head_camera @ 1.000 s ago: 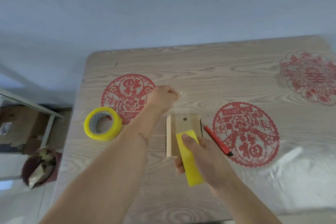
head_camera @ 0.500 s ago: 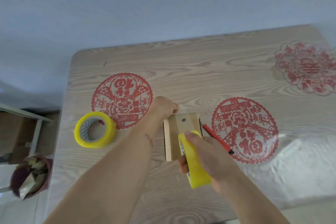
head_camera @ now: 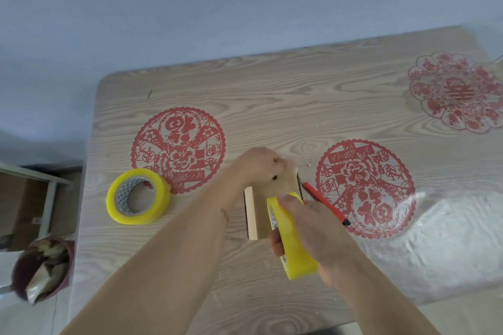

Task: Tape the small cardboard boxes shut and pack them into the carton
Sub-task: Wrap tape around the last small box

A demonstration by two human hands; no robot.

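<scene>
The big wooden table (head_camera: 272, 84) has red paper-cut circles (head_camera: 178, 149) on it. In the middle lies a small cardboard box (head_camera: 261, 209). The left hand (head_camera: 261, 163) is curled up tight at the far end of the box, pinching something there, but it is too blurry to tell what. The right hand (head_camera: 313, 228) grips a yellow tape roll (head_camera: 294, 247) at the near end of the box. Another yellow tape roll (head_camera: 137, 196) sits well to the left of the hands. A red pen (head_camera: 324, 202) lies just right of the box
</scene>
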